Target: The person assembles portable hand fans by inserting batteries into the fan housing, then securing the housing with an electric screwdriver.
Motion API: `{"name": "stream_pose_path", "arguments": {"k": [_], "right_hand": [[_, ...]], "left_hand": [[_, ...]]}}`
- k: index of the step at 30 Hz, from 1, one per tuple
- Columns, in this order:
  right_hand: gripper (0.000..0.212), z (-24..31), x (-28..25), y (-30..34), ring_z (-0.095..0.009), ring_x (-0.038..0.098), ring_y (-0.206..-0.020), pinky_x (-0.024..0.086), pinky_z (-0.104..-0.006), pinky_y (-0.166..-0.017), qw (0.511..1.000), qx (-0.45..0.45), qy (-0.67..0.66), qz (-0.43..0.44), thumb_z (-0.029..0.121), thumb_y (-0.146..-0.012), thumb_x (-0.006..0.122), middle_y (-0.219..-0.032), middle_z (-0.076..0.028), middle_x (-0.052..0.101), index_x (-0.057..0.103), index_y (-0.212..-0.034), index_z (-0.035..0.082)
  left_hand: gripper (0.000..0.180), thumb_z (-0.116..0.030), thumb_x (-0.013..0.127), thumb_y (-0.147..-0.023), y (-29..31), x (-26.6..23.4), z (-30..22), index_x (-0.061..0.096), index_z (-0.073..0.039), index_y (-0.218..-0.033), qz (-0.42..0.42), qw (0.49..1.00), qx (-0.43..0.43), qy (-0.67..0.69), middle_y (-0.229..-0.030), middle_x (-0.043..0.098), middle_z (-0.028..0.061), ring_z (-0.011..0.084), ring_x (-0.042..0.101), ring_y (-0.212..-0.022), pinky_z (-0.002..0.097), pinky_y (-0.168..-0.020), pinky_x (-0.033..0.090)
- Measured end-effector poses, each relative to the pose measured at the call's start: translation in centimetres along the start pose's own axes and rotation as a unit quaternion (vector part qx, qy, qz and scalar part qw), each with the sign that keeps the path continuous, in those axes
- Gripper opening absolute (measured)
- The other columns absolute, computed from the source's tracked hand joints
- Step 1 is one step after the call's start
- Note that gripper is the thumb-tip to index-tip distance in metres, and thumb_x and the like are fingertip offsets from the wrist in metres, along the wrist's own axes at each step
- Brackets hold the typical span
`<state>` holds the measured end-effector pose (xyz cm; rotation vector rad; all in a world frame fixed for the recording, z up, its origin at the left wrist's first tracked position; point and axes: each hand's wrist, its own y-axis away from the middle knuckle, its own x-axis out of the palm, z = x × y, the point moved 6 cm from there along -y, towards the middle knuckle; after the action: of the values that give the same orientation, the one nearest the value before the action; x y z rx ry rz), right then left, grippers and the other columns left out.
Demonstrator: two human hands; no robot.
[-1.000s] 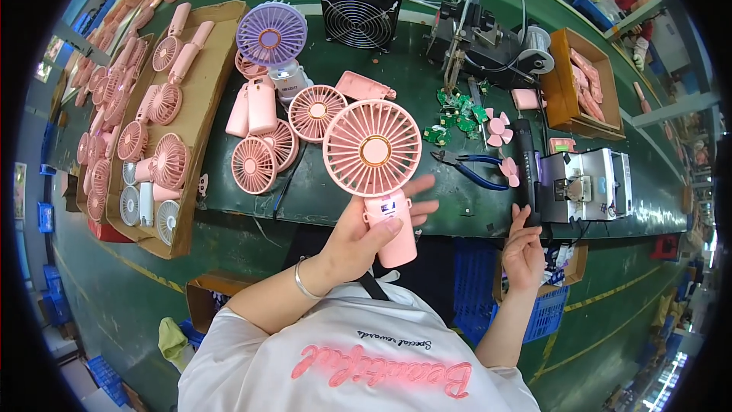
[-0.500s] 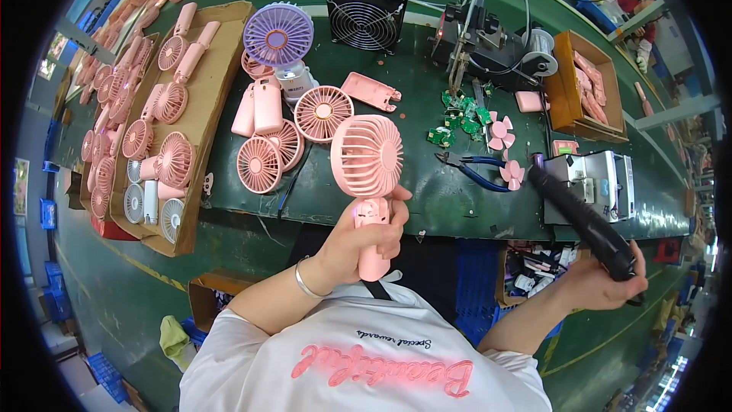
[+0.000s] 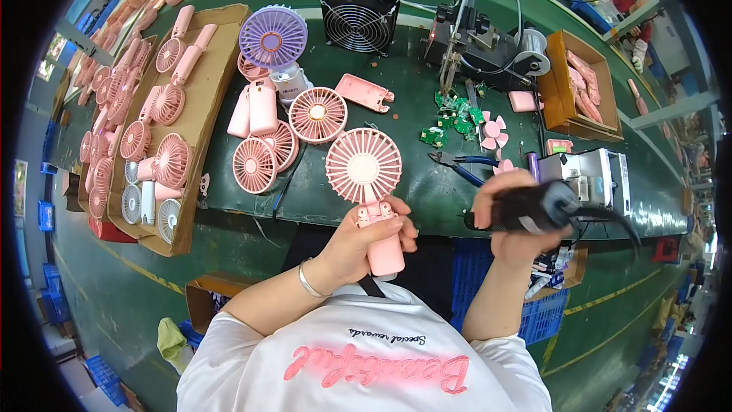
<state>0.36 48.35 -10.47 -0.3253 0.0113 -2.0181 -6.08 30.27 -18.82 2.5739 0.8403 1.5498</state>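
A pink handheld fan [image 3: 364,166] stands upright in front of my chest, its round grille facing me. My left hand [image 3: 352,250] is wrapped round its handle, thumb across the front, just below an uncovered neck joint. To the right, my right hand [image 3: 505,192] grips a black electric screwdriver [image 3: 534,209], blurred by motion, with its cord trailing off to the right. The driver's tip points left toward the fan but stays apart from it. Blue-handled cutting pliers [image 3: 462,168] and a pink fan blade [image 3: 494,130] lie beyond the right hand.
Several pink fan parts and a purple fan [image 3: 272,40] stand on the green bench. A cardboard tray [image 3: 200,84] of fans is at left. Behind are a black cooling fan [image 3: 358,21], a soldering machine [image 3: 480,53], green circuit boards [image 3: 457,116] and a wooden box [image 3: 560,107].
My right hand has swung inward to the left and turned the screwdriver from pointing away to pointing left. The fan in my left hand has turned its grille toward me.
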Motion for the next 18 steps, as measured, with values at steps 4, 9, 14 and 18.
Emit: {"name": "stream_pose_path", "arguments": {"k": [4,9,14,18], "right_hand": [[0.033,5.8,3.5,3.7,-0.024,0.058,-0.057,0.049,-0.0403,-0.057,0.949,-0.298,-0.083,-0.059,0.006,-0.078,0.072,-0.065,-0.011,0.058,0.047,-0.1,0.007],[0.019,6.7,6.1,4.8,-0.024,0.059,-0.053,0.052,-0.0396,-0.053,0.934,-0.349,-0.06,0.044,0.017,-0.093,0.055,-0.066,-0.013,0.06,0.043,-0.098,0.004],[0.02,5.6,6.5,5.4,-0.024,0.059,-0.051,0.053,-0.0407,-0.054,0.93,-0.366,-0.02,0.032,0.013,-0.091,0.059,-0.065,-0.013,0.06,0.043,-0.096,0.004],[0.019,5.7,6.2,5.1,-0.03,0.064,-0.065,0.055,-0.0445,-0.061,0.915,-0.355,-0.067,0.177,0.008,-0.086,0.063,-0.075,-0.018,0.064,0.048,-0.094,0.0]], "left_hand": [[0.022,-0.008,0.062,-0.09,-0.1,0.0,0.4,0.057,-0.002,-0.109,-0.035,0.998,0.024,-0.056,-0.095,0.067,0.0126,0.0201,0.067,-0.087,0.0348,-0.079,0.056],[0.021,-0.006,0.062,-0.089,-0.5,0.9,0.5,0.058,-0.001,-0.109,-0.036,0.994,0.044,-0.094,-0.098,0.067,0.0113,0.0181,0.066,-0.091,0.0339,-0.081,0.055],[0.022,-0.003,0.061,-0.087,-0.4,0.8,0.7,0.058,0.0,-0.108,-0.036,0.987,0.035,-0.155,-0.099,0.066,0.0078,0.0137,0.064,-0.092,0.0293,-0.082,0.052],[0.022,-0.006,0.056,-0.09,-0.2,1.2,0.4,0.053,0.0,-0.111,-0.01,0.982,0.053,-0.179,-0.105,0.066,0.0171,0.02,0.065,-0.097,0.0334,-0.087,0.053]]}}
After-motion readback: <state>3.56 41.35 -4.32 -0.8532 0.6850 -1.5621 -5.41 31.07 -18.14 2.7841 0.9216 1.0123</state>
